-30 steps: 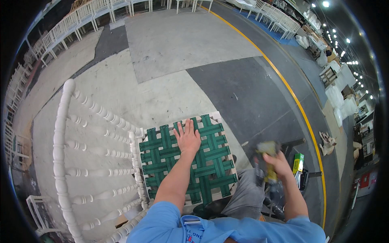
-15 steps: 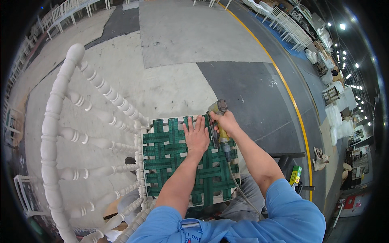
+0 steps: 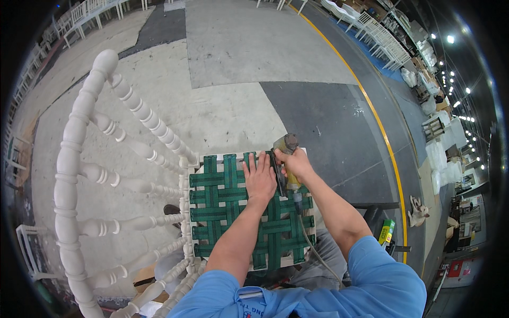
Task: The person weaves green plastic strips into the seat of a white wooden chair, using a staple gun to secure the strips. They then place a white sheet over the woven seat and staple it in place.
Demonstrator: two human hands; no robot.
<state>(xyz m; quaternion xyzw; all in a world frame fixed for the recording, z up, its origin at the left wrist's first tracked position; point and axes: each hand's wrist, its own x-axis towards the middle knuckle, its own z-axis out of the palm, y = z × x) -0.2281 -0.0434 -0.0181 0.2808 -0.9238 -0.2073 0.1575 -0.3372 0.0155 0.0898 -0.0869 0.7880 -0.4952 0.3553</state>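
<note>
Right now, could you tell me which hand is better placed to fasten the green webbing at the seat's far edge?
Right hand: it grips the staple gun at that edge. Left hand lies flat on the webbing.

A single head-worn fisheye view looks steeply down from above the person's own shoulders, close over the white wooden chair with green woven webbing seat [image 3: 249, 212] lying on its side. Both forearms enter from the lower edge. The grey concrete floor [image 3: 254, 47] stretches ahead, its yellow painted line [image 3: 371, 106] bending toward the rim.
</note>
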